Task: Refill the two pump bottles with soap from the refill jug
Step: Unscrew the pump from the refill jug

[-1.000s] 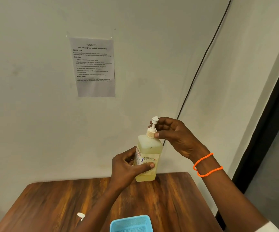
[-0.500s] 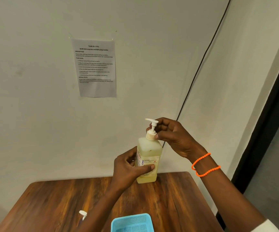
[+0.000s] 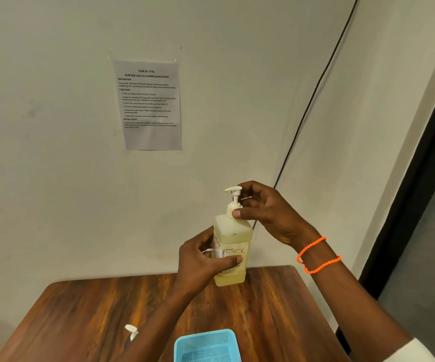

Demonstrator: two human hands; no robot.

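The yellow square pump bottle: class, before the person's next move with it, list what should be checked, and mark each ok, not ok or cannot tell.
1. Yellow square pump bottle upright: ok.
2. Left hand grips the bottle's body, thumb across the label: ok.
3. Right hand holds the white pump collar, thumb on its front: ok.
4. Collar fully screwed down or loose: cannot tell.
5. Bottle resting on the brown wooden table or held just above it: cannot tell.
6. Blue plastic mesh basket at the near edge, apart from the bottle: ok.
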